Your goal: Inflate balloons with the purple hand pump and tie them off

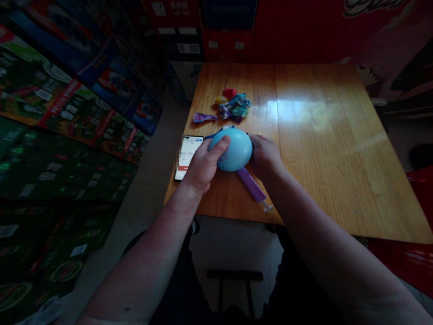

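A blown-up light blue balloon (237, 149) with faint print is between my hands, above the near left part of the wooden table. My left hand (204, 164) grips its left side, the thumb pressed on top. At the balloon's right end my right hand (264, 153) is closed, fingers pinched together; the neck is hidden there. Under the balloon lies a purple hand pump (251, 185) with a white handle. Farther back sits a pile of limp balloons (235, 106) in several colours, with a purple limp balloon (204, 118) beside it.
A phone (189, 155) showing a timer lies at the table's left edge. Stacked green cartons (67, 162) stand on the left, with more boxes (179, 40) behind the table. A dark stool (234, 275) is below the near edge.
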Demonstrator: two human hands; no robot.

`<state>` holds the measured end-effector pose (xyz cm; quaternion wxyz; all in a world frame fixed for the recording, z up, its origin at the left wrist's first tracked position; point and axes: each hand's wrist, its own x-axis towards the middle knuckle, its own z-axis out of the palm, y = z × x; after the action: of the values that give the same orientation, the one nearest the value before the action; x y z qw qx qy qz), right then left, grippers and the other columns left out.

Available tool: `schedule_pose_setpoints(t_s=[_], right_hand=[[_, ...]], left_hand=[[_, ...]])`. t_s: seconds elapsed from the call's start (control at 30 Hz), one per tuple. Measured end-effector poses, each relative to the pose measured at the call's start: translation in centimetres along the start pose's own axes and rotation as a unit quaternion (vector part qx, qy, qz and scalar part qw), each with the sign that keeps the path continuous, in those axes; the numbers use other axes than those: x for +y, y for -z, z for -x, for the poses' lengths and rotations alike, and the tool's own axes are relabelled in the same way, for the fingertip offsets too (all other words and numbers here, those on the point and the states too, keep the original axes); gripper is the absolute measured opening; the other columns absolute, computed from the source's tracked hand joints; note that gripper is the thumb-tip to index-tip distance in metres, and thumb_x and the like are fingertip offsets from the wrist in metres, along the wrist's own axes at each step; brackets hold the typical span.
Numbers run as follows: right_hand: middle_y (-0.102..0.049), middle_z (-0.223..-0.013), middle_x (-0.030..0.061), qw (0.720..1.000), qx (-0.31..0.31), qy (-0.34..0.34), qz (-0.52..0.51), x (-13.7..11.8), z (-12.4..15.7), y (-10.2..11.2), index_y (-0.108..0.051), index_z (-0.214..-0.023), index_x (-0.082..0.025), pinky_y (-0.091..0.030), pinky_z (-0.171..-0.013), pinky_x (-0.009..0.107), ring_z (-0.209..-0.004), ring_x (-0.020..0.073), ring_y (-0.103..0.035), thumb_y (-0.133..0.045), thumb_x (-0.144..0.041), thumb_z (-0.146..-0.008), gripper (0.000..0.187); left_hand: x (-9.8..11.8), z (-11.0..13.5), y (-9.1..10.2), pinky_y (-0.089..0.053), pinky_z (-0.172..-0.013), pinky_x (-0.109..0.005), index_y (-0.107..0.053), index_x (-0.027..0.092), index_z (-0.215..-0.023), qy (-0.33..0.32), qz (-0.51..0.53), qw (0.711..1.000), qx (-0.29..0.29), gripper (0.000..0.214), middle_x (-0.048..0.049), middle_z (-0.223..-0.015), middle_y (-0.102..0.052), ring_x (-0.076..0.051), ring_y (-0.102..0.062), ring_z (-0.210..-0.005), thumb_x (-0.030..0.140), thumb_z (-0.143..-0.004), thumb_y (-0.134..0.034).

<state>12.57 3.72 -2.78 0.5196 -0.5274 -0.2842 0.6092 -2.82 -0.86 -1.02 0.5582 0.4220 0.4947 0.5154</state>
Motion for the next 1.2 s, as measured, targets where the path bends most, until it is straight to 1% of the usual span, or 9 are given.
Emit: schedule_pose_setpoints(t_s=[0.13,0.33,0.53,0.67,0.83,1.0,1.2], right_hand=[[-0.045,-0.060,-0.0044,1.000,0.000,0.000,0.010,0.08,-0.16,-0.07,-0.051,-0.068,-0.020,-0.039,-0.054,0.027,-0.052,0.0094,-0.042,-0.068,-0.022,-0.077,0.019],[-0.047,-0.061,-0.0030,1.000,0.009,-0.003,-0.008,-0.06,-0.15,-0.22,-0.054,-0.070,-0.019,-0.038,-0.052,0.027,-0.053,0.0104,-0.044,-0.066,-0.020,-0.077,0.014],[-0.048,-0.060,-0.0028,1.000,0.023,-0.008,-0.002,-0.16,-0.13,-0.25,-0.054,-0.069,-0.020,-0.042,-0.054,0.027,-0.057,0.0116,-0.046,-0.067,-0.021,-0.075,0.015],[-0.049,-0.063,-0.0028,1.000,0.013,-0.006,-0.001,-0.17,-0.06,-0.19,-0.055,-0.071,-0.020,-0.042,-0.054,0.027,-0.057,0.0113,-0.046,-0.068,-0.024,-0.075,0.014],[-0.049,-0.063,-0.0026,1.000,0.006,-0.003,-0.005,-0.17,0.02,-0.11,-0.054,-0.069,-0.020,-0.044,-0.056,0.027,-0.058,0.0111,-0.046,-0.067,-0.024,-0.074,0.015],[-0.048,-0.062,-0.0027,1.000,0.004,-0.003,0.000,-0.03,-0.04,-0.09,-0.051,-0.068,-0.021,-0.040,-0.053,0.026,-0.057,0.0112,-0.045,-0.067,-0.025,-0.074,0.017],[-0.046,-0.061,-0.0032,1.000,0.013,0.002,0.001,-0.13,0.12,-0.23,-0.051,-0.067,-0.020,-0.039,-0.052,0.027,-0.054,0.0101,-0.042,-0.065,-0.022,-0.074,0.015]], left_hand=[[-0.11,-0.07,-0.14,-0.051,-0.086,-0.039,-0.071,0.020,-0.097,0.000,0.010,1.000,-0.006,0.056,-0.0076,-0.099,-0.074,-0.027,-0.067,-0.099,0.075,-0.084,-0.076],[-0.11,-0.09,-0.31,-0.051,-0.087,-0.039,-0.072,0.020,-0.100,0.003,0.015,1.000,-0.005,0.057,-0.0083,-0.101,-0.074,-0.028,-0.067,-0.101,0.075,-0.084,-0.076],[-0.07,-0.08,-0.31,-0.051,-0.088,-0.039,-0.072,0.021,-0.096,0.003,0.010,1.000,0.001,0.057,-0.0072,-0.097,-0.073,-0.028,-0.067,-0.101,0.076,-0.082,-0.076],[-0.14,-0.03,-0.16,-0.051,-0.087,-0.040,-0.072,0.021,-0.096,0.001,0.009,1.000,0.000,0.058,-0.0073,-0.095,-0.073,-0.029,-0.066,-0.101,0.077,-0.082,-0.076],[0.01,0.04,-0.13,-0.051,-0.087,-0.039,-0.072,0.021,-0.098,0.002,0.008,1.000,-0.001,0.058,-0.0073,-0.098,-0.073,-0.028,-0.066,-0.101,0.076,-0.082,-0.076],[0.06,0.06,-0.12,-0.051,-0.087,-0.038,-0.071,0.020,-0.097,0.006,0.014,1.000,0.002,0.056,-0.0072,-0.096,-0.073,-0.027,-0.067,-0.098,0.074,-0.083,-0.077],[-0.05,0.03,0.04,-0.051,-0.087,-0.038,-0.072,0.020,-0.100,0.003,0.007,1.000,0.004,0.056,-0.0073,-0.099,-0.074,-0.027,-0.067,-0.100,0.073,-0.084,-0.076]])
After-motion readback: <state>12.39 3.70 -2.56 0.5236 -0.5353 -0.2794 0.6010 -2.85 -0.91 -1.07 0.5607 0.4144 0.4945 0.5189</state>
